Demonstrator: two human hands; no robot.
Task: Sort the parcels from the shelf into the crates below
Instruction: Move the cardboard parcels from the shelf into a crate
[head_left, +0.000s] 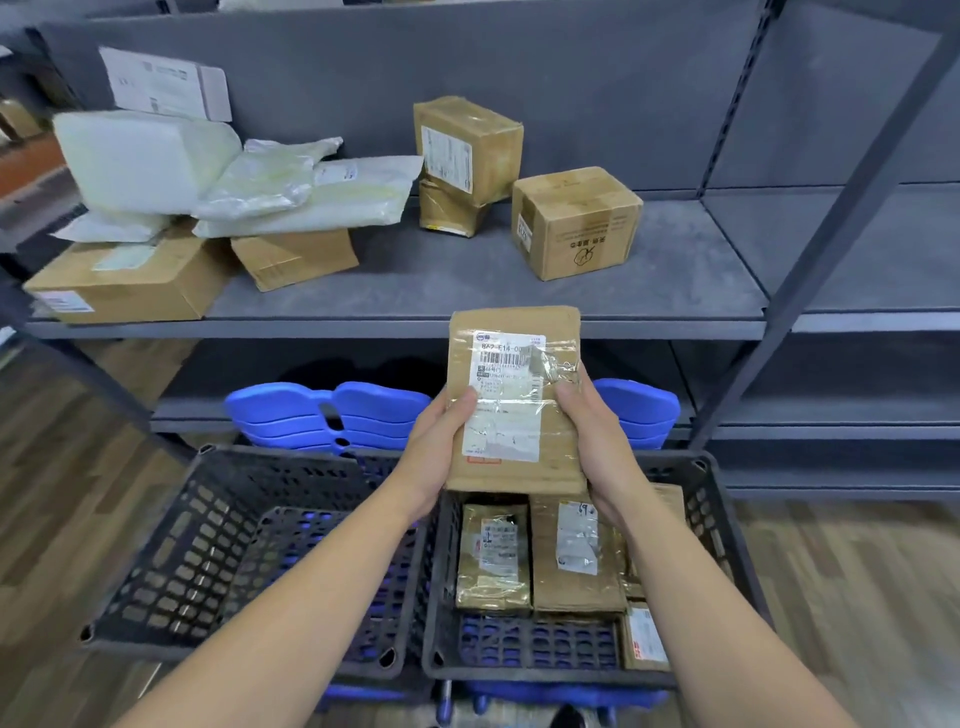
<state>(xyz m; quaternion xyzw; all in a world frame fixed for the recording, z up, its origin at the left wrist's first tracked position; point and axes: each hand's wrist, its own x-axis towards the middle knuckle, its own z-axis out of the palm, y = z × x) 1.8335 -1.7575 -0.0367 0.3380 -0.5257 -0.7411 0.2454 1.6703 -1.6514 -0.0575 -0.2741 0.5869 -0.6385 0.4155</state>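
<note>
Cardboard parcel (514, 384) in left hand (436, 452), right hand (597, 441), label blurry

Left crate (171, 519): floor fully open, straight drop from above. Right crate (545, 675): taped parcels (493, 556) fill the far half and the right side; bare mesh only along the near edge, left to middle. Held parcel (514, 400) with left hand (436, 452) and right hand (597, 447) hangs over its far-left corner, blocking that entry. Shelf (395, 291): front centre bare, wide lane between bag pile (208, 176) and squat brown box (576, 223); tall brown box (467, 156) stands at the back. Shelf post (810, 249) bounds the right. Blue plastic stack (332, 410) sits behind the crates.
</note>
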